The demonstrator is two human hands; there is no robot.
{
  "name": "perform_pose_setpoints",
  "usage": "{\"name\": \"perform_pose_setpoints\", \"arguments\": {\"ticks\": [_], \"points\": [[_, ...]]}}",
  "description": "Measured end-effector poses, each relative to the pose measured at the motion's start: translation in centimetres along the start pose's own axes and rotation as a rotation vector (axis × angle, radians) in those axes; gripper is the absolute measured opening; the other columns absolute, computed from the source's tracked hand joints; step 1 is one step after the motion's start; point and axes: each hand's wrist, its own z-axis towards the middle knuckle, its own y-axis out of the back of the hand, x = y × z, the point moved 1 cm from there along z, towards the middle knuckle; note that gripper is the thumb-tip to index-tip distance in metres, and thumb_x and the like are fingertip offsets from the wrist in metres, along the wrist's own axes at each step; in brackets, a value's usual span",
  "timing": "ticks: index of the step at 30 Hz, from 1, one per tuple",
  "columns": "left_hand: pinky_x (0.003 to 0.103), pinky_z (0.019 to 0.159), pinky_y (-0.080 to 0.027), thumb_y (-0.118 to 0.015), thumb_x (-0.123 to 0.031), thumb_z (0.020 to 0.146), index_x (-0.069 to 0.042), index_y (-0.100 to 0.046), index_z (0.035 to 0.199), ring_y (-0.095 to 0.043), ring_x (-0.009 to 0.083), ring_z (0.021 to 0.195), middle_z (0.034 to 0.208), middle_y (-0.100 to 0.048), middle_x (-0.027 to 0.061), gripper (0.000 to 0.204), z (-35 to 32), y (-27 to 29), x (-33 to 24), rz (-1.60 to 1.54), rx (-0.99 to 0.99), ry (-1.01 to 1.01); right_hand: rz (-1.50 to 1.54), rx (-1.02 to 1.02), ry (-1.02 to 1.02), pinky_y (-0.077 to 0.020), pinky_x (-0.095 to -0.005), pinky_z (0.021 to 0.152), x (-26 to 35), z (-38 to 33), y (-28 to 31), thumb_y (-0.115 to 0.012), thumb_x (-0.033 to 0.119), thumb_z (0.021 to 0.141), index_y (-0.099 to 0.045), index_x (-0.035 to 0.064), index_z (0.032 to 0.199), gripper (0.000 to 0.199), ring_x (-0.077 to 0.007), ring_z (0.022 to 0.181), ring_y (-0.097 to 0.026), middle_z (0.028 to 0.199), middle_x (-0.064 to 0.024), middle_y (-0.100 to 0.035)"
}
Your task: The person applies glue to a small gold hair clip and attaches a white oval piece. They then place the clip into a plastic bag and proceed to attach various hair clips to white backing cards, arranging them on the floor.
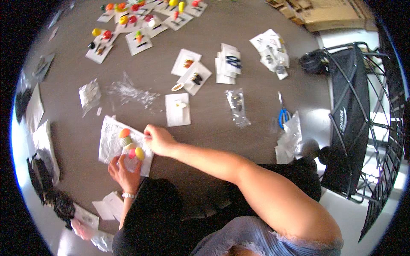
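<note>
A creased white pouch (112, 143) lies at the near left of the dark table. On it sit several small bright pieces: an orange one (124, 133), a yellow one (139, 153) and a pink one. My left hand (124, 174), with a pale band at its wrist, curls its fingers round a clear plastic bag (131, 163) below these pieces. With fingers pinched together, my right hand (159, 140) grips the pouch's right edge. Just beyond them is a white card (177, 110) with a small pale item on it.
Cards with colourful fruit-like pieces (138, 37) spread across the far left. Nearer are white cards with dark items (195, 78), crumpled clear plastic (134, 94) and blue-handled scissors (283, 117). A black wire basket (369, 123) stands at right, with flattened cardboard (333, 15) behind.
</note>
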Motion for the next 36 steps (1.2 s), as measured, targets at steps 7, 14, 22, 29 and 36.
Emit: {"name": "perform_pose_setpoints", "arguments": {"ticks": [7, 14, 22, 29, 36], "points": [[0.041, 0.079, -0.036, -0.069, -0.014, 0.064, -0.009, -0.060, 0.077, -0.047, 0.0285, 0.090, 0.087, -0.054, 0.0076, 0.016, -0.3, -0.2, 0.9, -0.199, -0.053, -0.031, 0.134, 0.070, 0.048, -0.0475, -0.0295, 0.072, -2.2, 0.9, -0.6, -0.058, 0.007, 0.074, -0.056, -0.0018, 0.101, 0.029, -0.0175, 0.079, -0.060, 0.088, -0.0129, -0.063], [0.040, 0.077, -0.037, -0.067, -0.013, 0.064, -0.010, -0.058, 0.072, -0.049, 0.0261, 0.088, 0.081, -0.056, 0.0035, 0.012, -0.2, 0.5, 0.9, -0.174, -0.064, -0.058, -0.016, 0.093, 0.024, -0.0477, -0.0376, 0.067, -0.4, 0.8, 0.1, -0.060, 0.014, 0.072, -0.058, 0.0042, 0.096, 0.026, -0.0286, 0.076, -0.062, 0.082, -0.0138, -0.063], [0.035, 0.066, -0.044, -0.061, -0.005, 0.066, -0.007, -0.059, 0.080, -0.054, 0.0246, 0.076, 0.078, -0.056, 0.0067, 0.014, 0.3, 0.3, 1.2, -0.255, -0.046, -0.202, -0.489, 0.004, 0.563, -0.0450, -0.0344, 0.075, 4.2, -1.0, 0.9, -0.067, 0.007, 0.064, -0.056, 0.0077, 0.101, 0.038, -0.0253, 0.091, -0.050, 0.092, -0.0074, -0.048], [0.032, 0.059, -0.047, -0.061, 0.000, 0.068, -0.003, -0.060, 0.076, -0.057, 0.0249, 0.066, 0.076, -0.057, 0.0097, 0.009, -0.7, 1.2, 1.0, -0.439, -0.007, 0.008, -0.437, 0.235, 0.602, -0.0448, -0.0351, 0.074, 2.6, -1.5, -1.1, -0.065, 0.010, 0.066, -0.062, 0.0098, 0.089, 0.023, -0.0241, 0.086, -0.052, 0.086, -0.0058, -0.050], [0.029, 0.060, -0.049, -0.064, 0.002, 0.070, -0.001, -0.059, 0.076, -0.060, 0.0213, 0.068, 0.080, -0.060, 0.0105, 0.008, -1.2, 3.3, 0.6, -0.601, -0.097, 0.032, -0.146, 0.203, 0.457, -0.0468, -0.0309, 0.064, 3.0, -1.8, -1.1, -0.062, 0.014, 0.075, -0.063, 0.0054, 0.085, 0.014, -0.0212, 0.073, -0.056, 0.078, -0.0066, -0.056]]}}
